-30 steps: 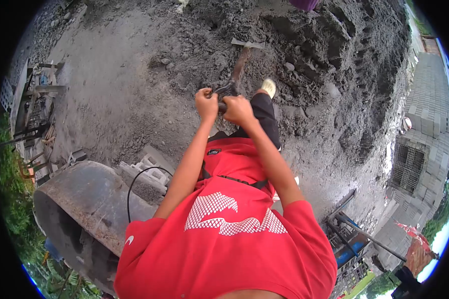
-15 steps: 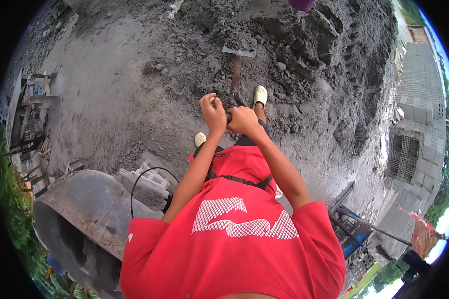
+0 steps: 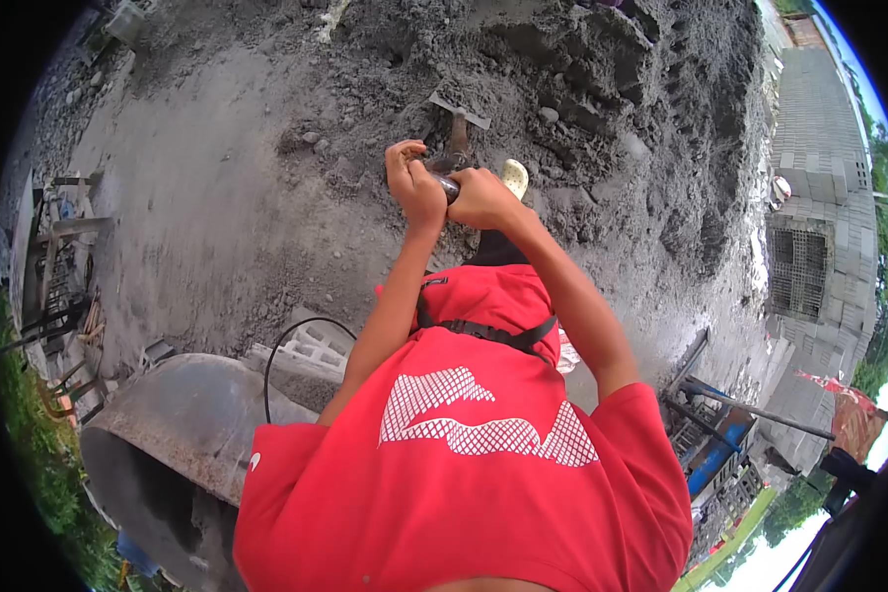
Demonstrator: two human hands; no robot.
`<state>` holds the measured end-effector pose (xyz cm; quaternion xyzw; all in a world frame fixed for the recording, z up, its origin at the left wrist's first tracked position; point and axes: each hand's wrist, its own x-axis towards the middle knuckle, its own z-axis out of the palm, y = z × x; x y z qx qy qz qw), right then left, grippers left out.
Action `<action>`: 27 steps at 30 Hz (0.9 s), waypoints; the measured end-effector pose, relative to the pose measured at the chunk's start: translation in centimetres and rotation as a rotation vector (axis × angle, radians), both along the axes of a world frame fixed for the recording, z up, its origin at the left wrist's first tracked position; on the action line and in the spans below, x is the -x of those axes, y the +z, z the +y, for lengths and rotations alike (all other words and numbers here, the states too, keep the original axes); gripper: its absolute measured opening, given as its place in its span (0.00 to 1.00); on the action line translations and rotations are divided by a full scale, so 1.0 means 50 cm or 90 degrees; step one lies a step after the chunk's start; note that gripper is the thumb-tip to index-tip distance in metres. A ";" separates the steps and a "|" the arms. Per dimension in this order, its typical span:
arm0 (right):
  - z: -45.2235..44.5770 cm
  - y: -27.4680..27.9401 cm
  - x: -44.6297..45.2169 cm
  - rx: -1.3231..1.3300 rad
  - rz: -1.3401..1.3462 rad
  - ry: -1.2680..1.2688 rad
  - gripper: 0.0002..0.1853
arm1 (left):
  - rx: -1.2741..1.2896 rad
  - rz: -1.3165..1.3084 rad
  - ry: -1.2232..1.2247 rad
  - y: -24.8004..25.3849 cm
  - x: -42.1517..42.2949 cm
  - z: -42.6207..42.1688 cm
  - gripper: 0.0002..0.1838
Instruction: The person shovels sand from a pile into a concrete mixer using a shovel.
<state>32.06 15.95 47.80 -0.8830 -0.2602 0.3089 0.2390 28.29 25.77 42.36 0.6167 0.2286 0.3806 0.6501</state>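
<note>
A shovel (image 3: 458,136) points away from me, its metal blade edge showing against the loose grey sand and its shaft strongly foreshortened. My left hand (image 3: 414,187) is curled on the left side of the dark handle grip (image 3: 449,187). My right hand (image 3: 485,199) is wrapped over the grip's right side. The shovel's lower blade is hidden in or behind the sand (image 3: 523,109). One pale clog (image 3: 514,180) shows just beyond my right hand.
A rusty mixer drum (image 3: 187,414) lies at lower left, beside grey hollow blocks (image 3: 316,345) and a black cable (image 3: 271,370). Scrap wood (image 3: 69,227) is at far left. A block wall (image 3: 819,158) stands at right, with a blue metal frame (image 3: 715,459) at lower right.
Both hands and the handle have moved forward, and the shaft looks shorter. The blade has tilted slightly. The left clog has gone out of sight, and the purple object at the top has nearly left view.
</note>
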 end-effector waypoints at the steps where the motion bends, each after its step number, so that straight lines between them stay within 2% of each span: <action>1: 0.001 0.006 -0.004 -0.004 0.019 0.005 0.19 | -0.016 0.010 -0.004 0.006 -0.001 0.004 0.11; 6: -0.023 0.019 -0.017 0.008 -0.006 0.031 0.19 | 0.005 0.060 -0.007 0.017 -0.021 -0.023 0.10; 11: -0.037 0.034 -0.042 0.003 0.043 0.042 0.18 | 0.054 0.083 -0.041 0.016 -0.038 -0.033 0.10; 15: -0.030 0.056 -0.100 -0.002 0.034 0.075 0.17 | 0.035 0.071 0.017 0.052 -0.095 -0.029 0.08; 16: -0.024 0.073 -0.125 0.000 0.034 0.092 0.17 | -0.015 0.069 0.014 0.040 -0.137 -0.029 0.08; 18: -0.026 -0.008 -0.222 -0.006 -0.006 0.048 0.18 | -0.123 0.061 0.011 -0.010 -0.228 -0.026 0.06; 19: -0.022 -0.065 -0.271 0.020 0.002 0.030 0.18 | -0.039 0.115 -0.014 -0.064 -0.285 -0.025 0.06; 20: -0.005 -0.111 -0.300 0.020 0.002 0.070 0.18 | -0.069 0.132 0.001 -0.094 -0.275 -0.011 0.06; 22: 0.028 -0.141 -0.269 0.012 -0.052 0.089 0.19 | -0.122 0.157 0.050 -0.132 -0.268 0.031 0.07; 23: 0.034 -0.155 -0.241 -0.002 -0.062 0.076 0.19 | -0.117 0.210 0.043 -0.154 -0.241 0.035 0.08; 24: 0.026 -0.184 -0.208 0.029 -0.057 0.054 0.19 | -0.200 0.178 -0.003 -0.174 -0.209 0.036 0.09; 25: 0.013 -0.191 -0.157 0.030 -0.037 0.018 0.19 | -0.190 0.218 -0.032 -0.178 -0.159 0.023 0.08; 27: 0.008 -0.200 -0.137 0.032 -0.068 -0.015 0.19 | -0.183 0.254 -0.038 -0.170 -0.166 0.013 0.07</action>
